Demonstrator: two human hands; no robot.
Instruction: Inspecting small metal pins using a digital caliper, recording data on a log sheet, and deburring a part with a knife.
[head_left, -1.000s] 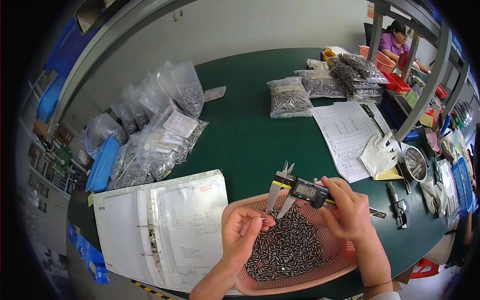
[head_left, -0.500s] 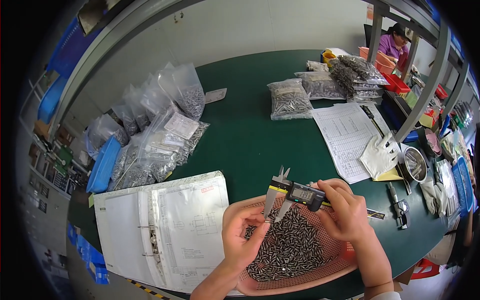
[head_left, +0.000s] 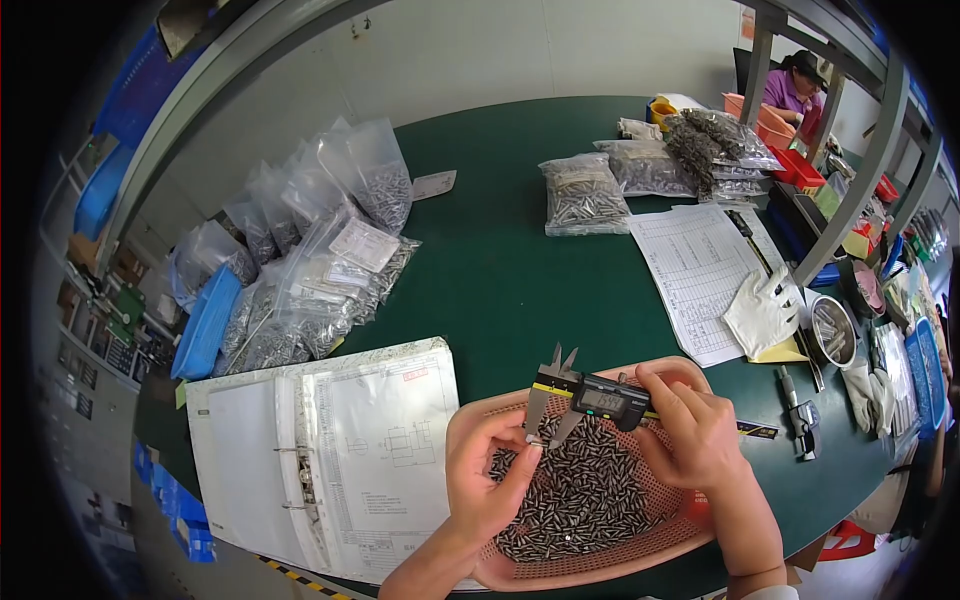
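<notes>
My right hand (head_left: 690,440) grips a digital caliper (head_left: 600,400) by its display slider, thumb on top. The caliper's jaws (head_left: 548,415) point down over a pink mesh basket (head_left: 600,560) filled with small dark metal pins (head_left: 580,500). My left hand (head_left: 490,470) holds one small pin between thumb and fingers, right at the tips of the jaws. Both hands hover over the basket at the near edge of the green table (head_left: 510,260).
An open white binder with a drawing sheet (head_left: 330,460) lies left of the basket. Clear bags of metal parts (head_left: 310,270) are piled at the left, more bags (head_left: 585,195) at the back. A printed form (head_left: 700,270), white gloves (head_left: 765,310), a metal bowl (head_left: 830,335) lie right. A person (head_left: 795,85) sits far back.
My left hand has risen from the pins in the basket and brought a pin up to the caliper jaws. The right hand and caliper have hardly shifted.
</notes>
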